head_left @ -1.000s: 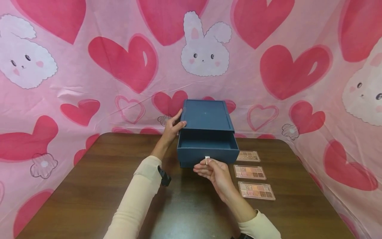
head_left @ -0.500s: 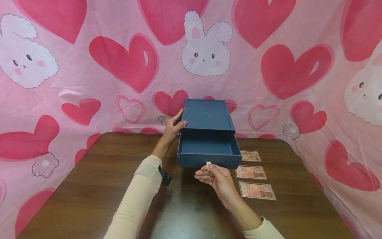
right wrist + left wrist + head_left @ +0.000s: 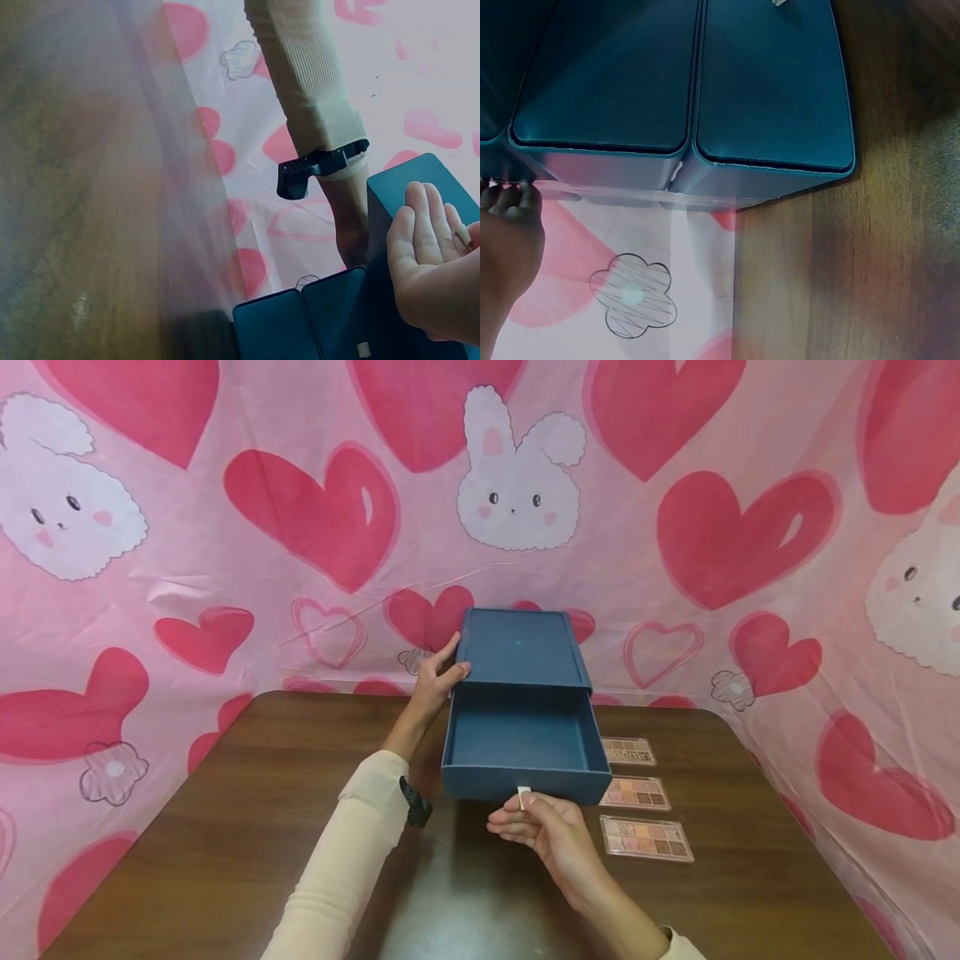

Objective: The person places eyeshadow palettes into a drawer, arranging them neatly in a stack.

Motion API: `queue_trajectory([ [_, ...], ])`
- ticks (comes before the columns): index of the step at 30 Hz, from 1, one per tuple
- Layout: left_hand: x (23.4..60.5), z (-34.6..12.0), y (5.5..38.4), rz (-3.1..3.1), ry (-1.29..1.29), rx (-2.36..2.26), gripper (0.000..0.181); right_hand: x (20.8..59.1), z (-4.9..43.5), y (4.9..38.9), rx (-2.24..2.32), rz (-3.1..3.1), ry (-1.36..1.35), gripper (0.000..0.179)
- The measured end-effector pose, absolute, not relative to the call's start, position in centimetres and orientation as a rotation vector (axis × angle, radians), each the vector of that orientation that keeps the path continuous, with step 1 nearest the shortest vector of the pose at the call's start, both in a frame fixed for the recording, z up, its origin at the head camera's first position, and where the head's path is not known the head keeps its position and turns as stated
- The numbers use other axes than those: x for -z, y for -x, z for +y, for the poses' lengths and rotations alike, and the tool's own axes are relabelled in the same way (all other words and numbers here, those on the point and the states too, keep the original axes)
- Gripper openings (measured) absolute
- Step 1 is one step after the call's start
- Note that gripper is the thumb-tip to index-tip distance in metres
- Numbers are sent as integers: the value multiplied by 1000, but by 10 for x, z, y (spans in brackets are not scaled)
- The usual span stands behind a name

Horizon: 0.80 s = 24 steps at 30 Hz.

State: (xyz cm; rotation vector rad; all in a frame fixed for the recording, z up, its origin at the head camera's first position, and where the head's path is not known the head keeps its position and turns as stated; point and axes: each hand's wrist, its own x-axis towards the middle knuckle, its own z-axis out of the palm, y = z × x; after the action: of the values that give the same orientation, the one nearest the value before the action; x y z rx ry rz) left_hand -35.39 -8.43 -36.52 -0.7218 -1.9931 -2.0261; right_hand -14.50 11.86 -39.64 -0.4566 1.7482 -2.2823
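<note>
A dark blue drawer cabinet (image 3: 521, 647) stands near the back of the table, its top drawer (image 3: 480, 783) pulled well out with bare inner floor showing. My left hand (image 3: 431, 685) rests against the cabinet's left side, thumb over the top edge; the left wrist view catches it at the left border. Between thumb and forefinger, my right hand (image 3: 558, 835) pinches the small white pull tab (image 3: 524, 797) on the drawer front. In the right wrist view its other fingers (image 3: 424, 232) extend beside the drawer. Two lower drawers (image 3: 772, 82) are closed.
Three eyeshadow palettes, one at the back (image 3: 630, 751), one in the middle (image 3: 641, 792) and one in front (image 3: 648, 840), lie in a column right of the cabinet. The wooden table (image 3: 225, 827) ends at a pink heart-and-bunny cloth (image 3: 300, 527) behind.
The top drawer has slid farther out toward me, drawn by my right hand on its tab, and more of its inside shows. My left hand has stayed on the cabinet.
</note>
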Motion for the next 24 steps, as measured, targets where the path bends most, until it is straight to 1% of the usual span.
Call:
queue_trajectory([
  [8,367,-83,355,-1964,719,2018,73,400,121,138,2274,1723,490,30],
  [14,368,-84,357,-1953,707,2011,73,401,122,140,2250,1759,518,32],
  [16,368,-84,357,-1958,702,2005,72,400,125,141,2206,1807,534,35],
  [20,369,-85,358,-1962,703,2009,71,395,136,140,2049,2032,657,45],
  [22,370,-86,358,-1963,714,2006,71,390,144,137,1961,2187,737,44],
  [24,371,-86,357,-1962,717,1997,71,386,152,134,1881,2330,815,37],
])
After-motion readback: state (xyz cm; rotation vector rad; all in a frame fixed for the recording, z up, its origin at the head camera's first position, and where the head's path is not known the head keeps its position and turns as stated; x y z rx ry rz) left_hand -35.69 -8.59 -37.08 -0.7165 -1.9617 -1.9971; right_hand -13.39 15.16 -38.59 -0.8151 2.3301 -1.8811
